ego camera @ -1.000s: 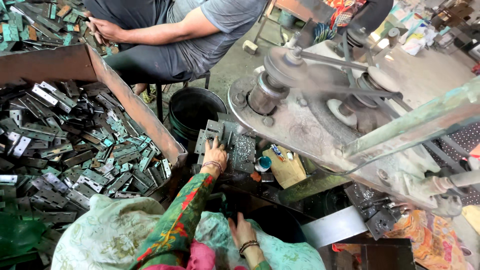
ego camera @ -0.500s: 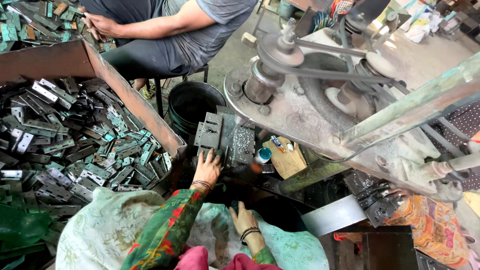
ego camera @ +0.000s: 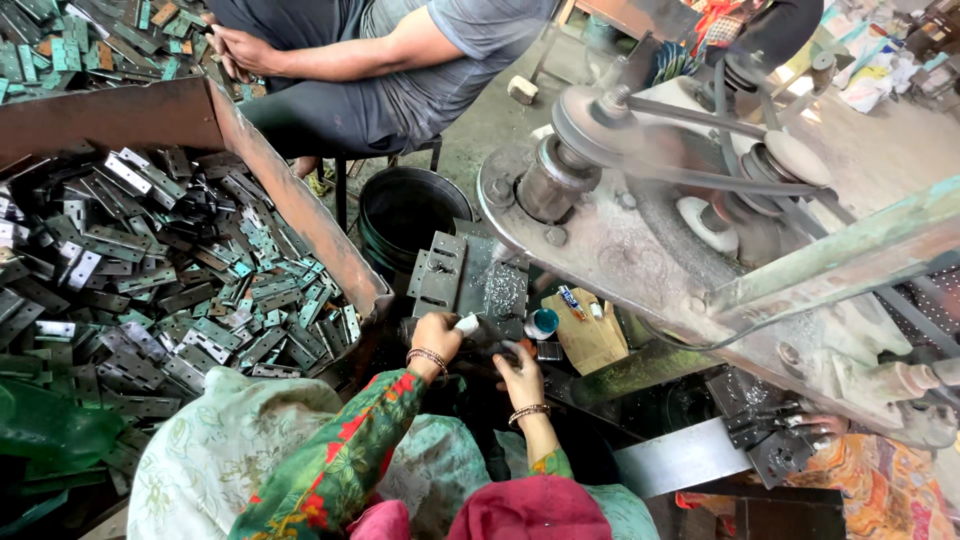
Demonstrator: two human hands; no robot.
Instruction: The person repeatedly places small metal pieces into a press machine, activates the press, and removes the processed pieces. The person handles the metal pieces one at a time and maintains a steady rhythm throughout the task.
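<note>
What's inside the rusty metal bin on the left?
The rusty bin holds a loose heap of flat grey and greenish metal hinge plates, many with screw holes. Its floor and the lower layers are hidden by the pile.

left hand (ego camera: 437, 335): back from hinge stack (ego camera: 438, 272) | right hand (ego camera: 520, 372): raised beside left

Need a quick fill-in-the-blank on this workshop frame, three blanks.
1. The black bucket stands on the floor with nothing visible ___ it.
2. The rusty bin holds a heap of metal ___.
3. The left hand wears a ___ at the wrist, like the right hand.
Missing: inside; hinges; bangle
</note>
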